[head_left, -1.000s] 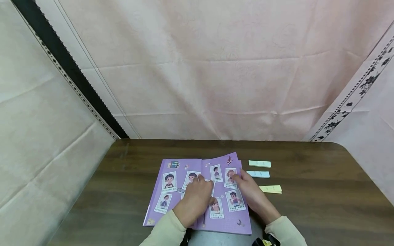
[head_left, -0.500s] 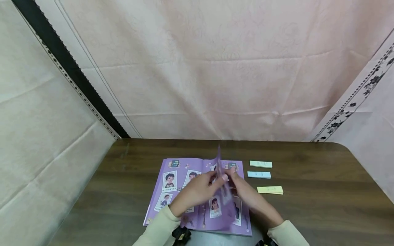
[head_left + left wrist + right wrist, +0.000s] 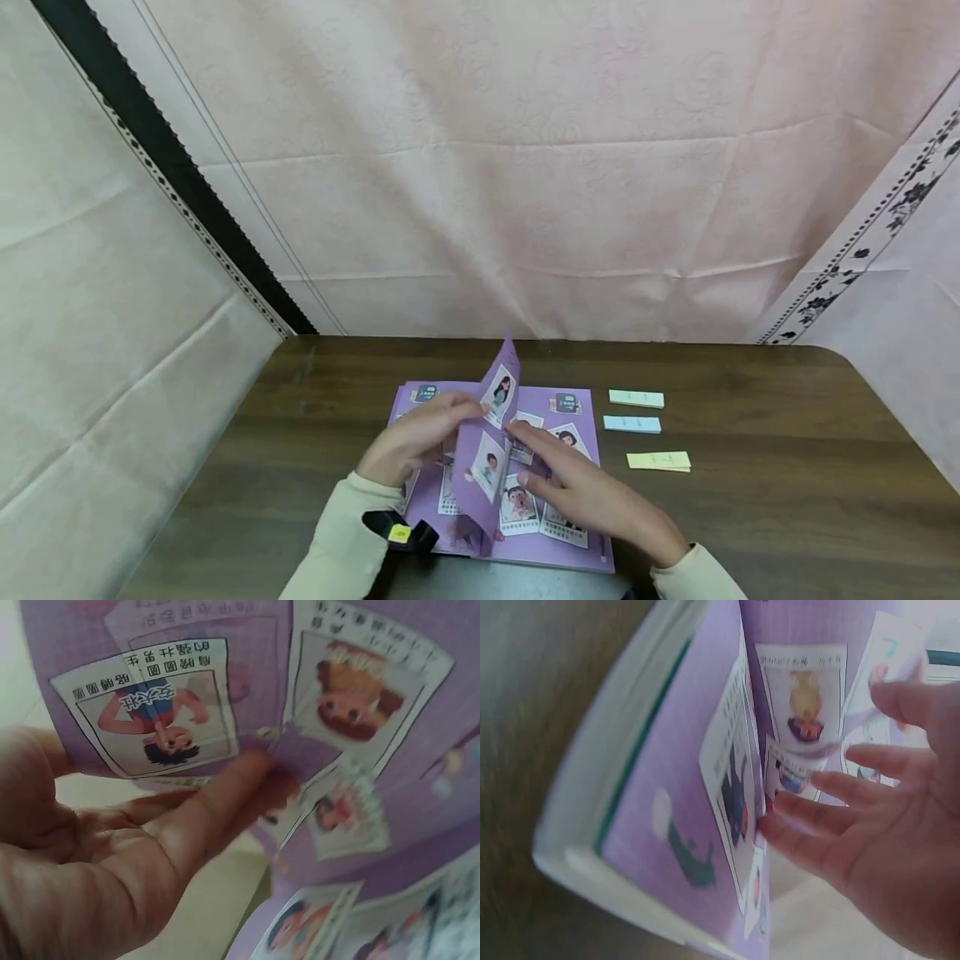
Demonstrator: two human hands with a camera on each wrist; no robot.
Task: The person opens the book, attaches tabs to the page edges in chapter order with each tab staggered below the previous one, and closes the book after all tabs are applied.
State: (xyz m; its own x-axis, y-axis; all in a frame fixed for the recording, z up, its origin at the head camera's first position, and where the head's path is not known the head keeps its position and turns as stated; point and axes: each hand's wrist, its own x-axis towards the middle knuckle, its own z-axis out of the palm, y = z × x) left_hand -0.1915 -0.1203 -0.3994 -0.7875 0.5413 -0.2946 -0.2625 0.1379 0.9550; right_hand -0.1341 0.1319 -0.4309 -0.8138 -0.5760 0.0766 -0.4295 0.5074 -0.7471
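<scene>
A purple book (image 3: 540,546) with cartoon portrait cards printed on it lies spread on the table. One page (image 3: 472,471) stands raised near the middle, bent and leaning left. My left hand (image 3: 423,433) holds this page by its edge; in the left wrist view the fingers (image 3: 217,806) lie against the paper, and the exact thumb contact is unclear. On the right side, my right hand (image 3: 592,492) hovers over the right-hand pages, fingers spread and loosely extended, fingertips close to the raised page. The right wrist view shows the book's thick page block (image 3: 630,750) beside these fingers (image 3: 810,817).
To the right of the book lie a green paper strip (image 3: 636,398), a blue strip (image 3: 632,424) and yellow strips (image 3: 658,461). A grey mat (image 3: 525,579) shows below the book on the wooden table (image 3: 787,467). Pale cloth (image 3: 562,208) hangs behind.
The page lifted from the right side has swung left past the middle. My left hand moved left with it, while the right hand let go and spread its fingers.
</scene>
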